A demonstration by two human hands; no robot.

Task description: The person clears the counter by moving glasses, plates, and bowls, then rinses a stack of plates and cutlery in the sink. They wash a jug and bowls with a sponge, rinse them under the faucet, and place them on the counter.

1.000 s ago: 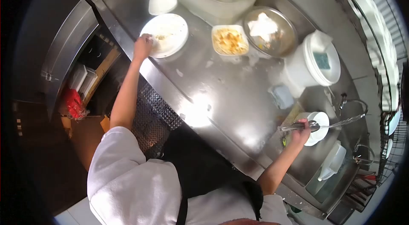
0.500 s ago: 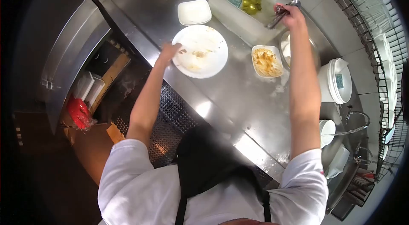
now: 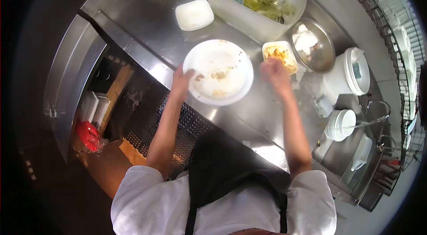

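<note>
1 round plate [image 3: 218, 61], no long axis, btwn hands over counter [image 3: 151, 17]; can't tell if lifted. L hand [image 3: 180, 83] nearer, part closed on its left rim. R hand [image 3: 274, 74] off plate's right, by stained bowl [image 3: 279, 51]; blurred, can't tell how open or if holding anything.

Steel counter [image 3: 240, 121], wire rack [image 3: 378, 26], pale wall tiles [image 3: 351, 10]

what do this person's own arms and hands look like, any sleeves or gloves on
Short, loose white sleeves end near the elbows, leaving both forearms bare. The left hand and the right hand wear no gloves, and no watch or bracelet shows. The right one is too blurred to rule out a ring. A black apron with dark straps covers the white top.
</note>
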